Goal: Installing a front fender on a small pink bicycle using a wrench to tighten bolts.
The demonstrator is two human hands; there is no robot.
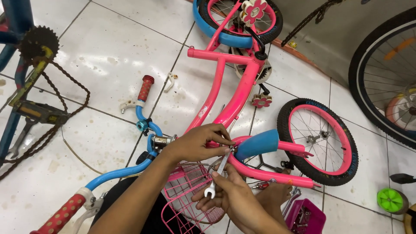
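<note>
The left hand (200,143) grips the pink frame (242,91) steady; just below, the right hand (229,193) pinches a spanner (218,175) at the fork.

A small pink metal bicycle (225,93) lies on its side on the white tiled floor (104,56). Its spoked front wheel (317,142) is to the right, and its back wheel (236,19) is far behind. The pink wire basket (190,190) sits near, between the blue handlebar (130,169) on the left and the pink plastic box of tools (305,216) on the right. A rusty chain (65,112) lies far left. The left hand (197,143) rests on the frame, above the right hand (229,195), which holds a silver spanner (218,175).
</note>
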